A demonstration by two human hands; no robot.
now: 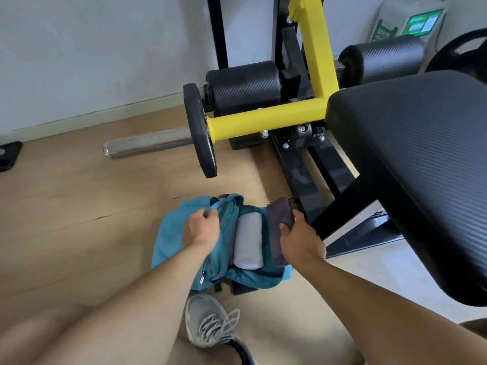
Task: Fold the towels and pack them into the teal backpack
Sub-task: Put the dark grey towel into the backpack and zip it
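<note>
1. Nearest the camera: a bare knee and forearm at lower left, and a grey laced sneaker (208, 322) flat on the wooden floor (66, 206).
2. Far left edge: a dark flat object (9, 155) lies on the floor; what it is cannot be told.
3. Left of centre: a chrome bar (147, 144) juts out from a black weight plate (200, 130) mounted on the machine's yellow frame (263, 121).
4. Centre: the teal backpack (168, 233) lies on the floor with its main compartment open.
5. Left hand (201, 227): fingers curled around the left edge of the backpack opening, gripping the teal fabric.
6. Inside the opening: a rolled grey towel (249, 239) lies lengthwise in the compartment.
7. Just right of the grey towel: a folded dark purple towel (279, 219) sits at the right edge of the opening, partly inside.
8. Right hand (300, 242): fingers and thumb pinch the dark purple towel from its right side.
9. Right: a black padded bench seat (421, 167) overhangs the floor, with black roller pads (245, 86) behind it.
</note>
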